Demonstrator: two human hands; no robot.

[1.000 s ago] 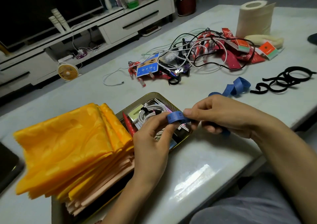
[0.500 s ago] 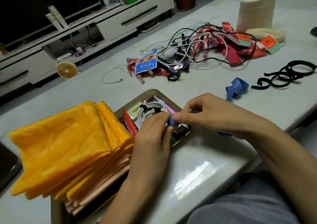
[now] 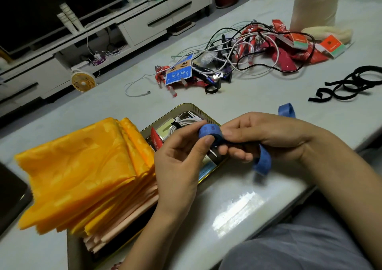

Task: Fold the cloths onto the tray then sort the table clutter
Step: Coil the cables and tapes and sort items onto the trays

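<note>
At the near left, a thick stack of folded yellow cloths lies on the left part of a shallow brass-coloured tray, spilling past its left side onto the pale table. A few pink cloths show at the bottom of the pile. Beyond the table, on the floor, stands a small yellow fan. In the tray's right part lie a coiled white cable and a red packet. Just above that end of the tray, the left hand pinches a loop of blue strap between thumb and fingertips. The right hand meets it there, fingers curled round the same strap, whose loose tail hangs below the palm, just off the table. Farther back, mid-table, sprawls a tangle of cables mixed with red wrappers. A second blue strap rests on the table just behind the right hand. A paper roll stands at the far right, and black straps lie looped near the right edge.
</note>
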